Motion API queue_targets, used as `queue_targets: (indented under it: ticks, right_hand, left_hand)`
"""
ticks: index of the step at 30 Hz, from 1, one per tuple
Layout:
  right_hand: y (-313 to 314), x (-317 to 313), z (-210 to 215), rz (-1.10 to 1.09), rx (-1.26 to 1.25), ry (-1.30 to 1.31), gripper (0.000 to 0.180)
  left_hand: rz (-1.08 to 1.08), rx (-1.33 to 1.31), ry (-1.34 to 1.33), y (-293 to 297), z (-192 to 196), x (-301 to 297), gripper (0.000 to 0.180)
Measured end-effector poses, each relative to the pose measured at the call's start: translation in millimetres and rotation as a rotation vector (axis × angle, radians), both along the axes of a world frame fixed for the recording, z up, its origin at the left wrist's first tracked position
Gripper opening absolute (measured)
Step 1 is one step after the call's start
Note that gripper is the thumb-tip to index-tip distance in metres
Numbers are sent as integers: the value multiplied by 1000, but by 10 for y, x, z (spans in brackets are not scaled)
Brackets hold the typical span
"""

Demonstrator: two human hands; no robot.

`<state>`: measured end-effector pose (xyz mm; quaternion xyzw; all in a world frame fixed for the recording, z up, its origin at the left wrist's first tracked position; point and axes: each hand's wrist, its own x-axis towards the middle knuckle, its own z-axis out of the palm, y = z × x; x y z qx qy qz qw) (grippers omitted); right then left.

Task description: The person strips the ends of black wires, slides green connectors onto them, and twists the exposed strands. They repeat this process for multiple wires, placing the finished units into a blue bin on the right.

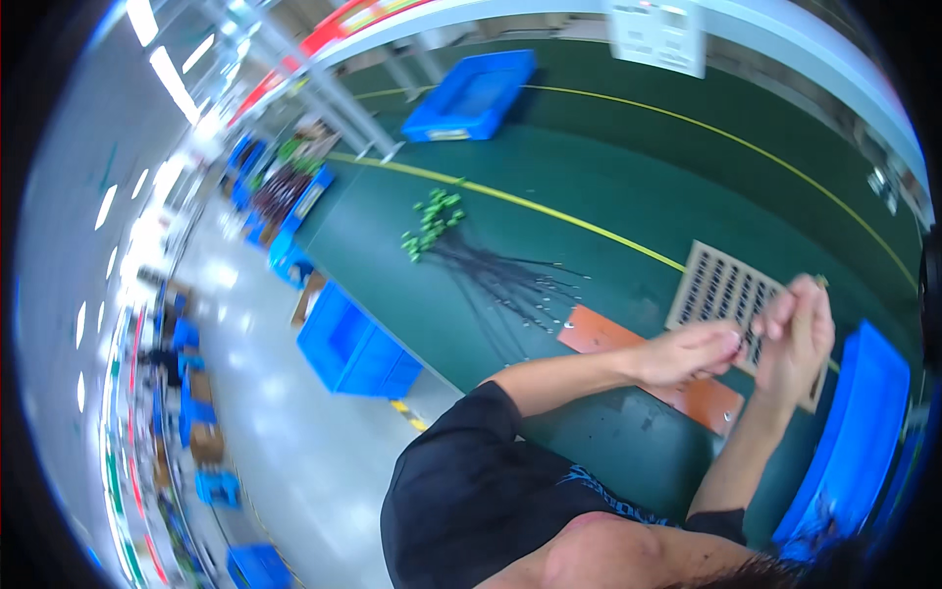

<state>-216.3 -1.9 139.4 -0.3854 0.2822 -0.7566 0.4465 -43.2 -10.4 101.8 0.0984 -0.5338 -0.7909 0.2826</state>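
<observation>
My left hand [685, 353] is closed, fingertips pinched together, over the right part of an orange plate [601, 332]. Close beside it my right hand [800, 339] is raised with curled fingers, in front of a beige tray [699, 270] that has rows of small dark parts. Whatever sits in either hand is too small to make out. Both hands cover part of the tray and plate. Farther left on the green bench lies a fanned bundle of thin black cables [505, 275] with bright green ends [432, 224].
A long blue bin [859, 422] stands at the right by my right forearm. Another shallow blue bin [476, 93] sits at the back of the green bench [589, 187]. Beyond the bench's left edge is a large blue crate [355, 344]. A white sheet [657, 34] hangs from the rack.
</observation>
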Motion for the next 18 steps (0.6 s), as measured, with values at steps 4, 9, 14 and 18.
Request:
queue_targets:
  ticks: [4,9,14,18]
  right_hand:
    - [113,196,54,-24,-50,111,25]
    - [-1,182,92,-37,-26,39,26]
    - [27,51,173,-263,-7,179,28]
    - [-44,-71,80,-182,-3,133,29]
  left_hand:
    - [205,16,62,-58,16,145,40]
    - [181,-207,-10,143,-174,-48,40]
    - [228,-267,-6,111,57,-51,38]
    - [244,-186,72,116,7,-108,35]
